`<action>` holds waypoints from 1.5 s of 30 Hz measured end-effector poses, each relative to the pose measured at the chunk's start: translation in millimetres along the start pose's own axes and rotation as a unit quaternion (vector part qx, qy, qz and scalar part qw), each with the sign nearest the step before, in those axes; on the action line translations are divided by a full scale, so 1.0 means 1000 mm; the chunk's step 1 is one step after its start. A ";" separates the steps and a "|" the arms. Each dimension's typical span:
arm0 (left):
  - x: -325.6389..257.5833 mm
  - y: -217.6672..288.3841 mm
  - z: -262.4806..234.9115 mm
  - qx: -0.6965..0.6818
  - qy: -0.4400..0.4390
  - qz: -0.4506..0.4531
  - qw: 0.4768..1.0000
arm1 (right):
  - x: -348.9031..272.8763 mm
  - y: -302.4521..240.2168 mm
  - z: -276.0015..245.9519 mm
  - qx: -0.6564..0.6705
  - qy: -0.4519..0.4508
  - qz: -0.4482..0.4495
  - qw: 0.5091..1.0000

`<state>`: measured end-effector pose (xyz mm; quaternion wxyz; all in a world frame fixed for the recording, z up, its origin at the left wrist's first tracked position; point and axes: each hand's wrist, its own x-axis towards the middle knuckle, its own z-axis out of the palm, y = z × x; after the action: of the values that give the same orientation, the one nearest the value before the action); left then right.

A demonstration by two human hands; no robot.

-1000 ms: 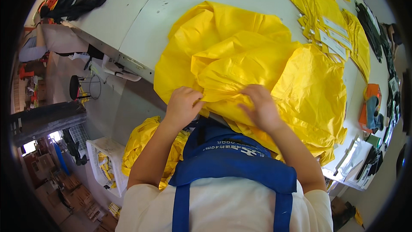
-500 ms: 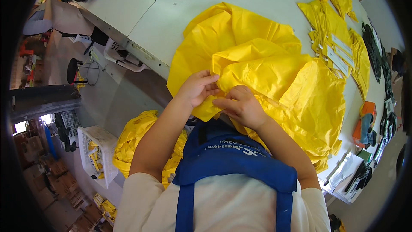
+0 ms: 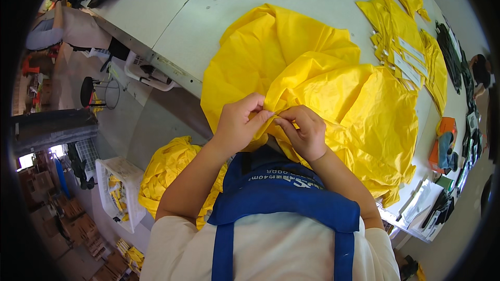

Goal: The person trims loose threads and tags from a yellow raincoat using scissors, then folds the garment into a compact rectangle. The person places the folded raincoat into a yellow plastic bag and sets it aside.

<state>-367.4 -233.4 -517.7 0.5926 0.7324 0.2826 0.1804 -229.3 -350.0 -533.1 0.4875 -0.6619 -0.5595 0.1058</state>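
A large piece of thin, shiny yellow fabric (image 3: 323, 88) lies crumpled on the white table (image 3: 182, 15), bunched toward its near edge. Both my hands pinch the near edge of this cloth, close together in front of the blue apron (image 3: 281, 187). My left hand (image 3: 242, 122) grips a fold between thumb and fingers. Right beside it, my right hand (image 3: 304, 130) pinches the same edge, its thumb toward the left fingertips. The fold between the fingertips is partly hidden. Whether the fabric is a finished garment I cannot tell.
More yellow cloth (image 3: 166, 169) is heaped below the table edge at left, beside a white plastic basket (image 3: 121, 192). Yellow pieces with white labels (image 3: 411, 62) lie at the far right, near black items and an orange box (image 3: 442, 143). Another person (image 3: 49, 34) is at far left.
My hands have come closer together at the cloth's edge, the left turning with its thumb toward the right. The loose corner that hung between them is now gathered up in the fingers.
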 end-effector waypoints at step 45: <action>0.109 0.047 0.194 -0.218 -0.239 -0.309 0.894 | -0.174 0.200 -0.336 -0.130 0.324 0.342 0.873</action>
<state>-157.3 -320.2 -524.6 0.8130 0.4815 0.2982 -0.1349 67.5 -653.2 -588.1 0.4847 -0.8662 -0.1182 -0.0279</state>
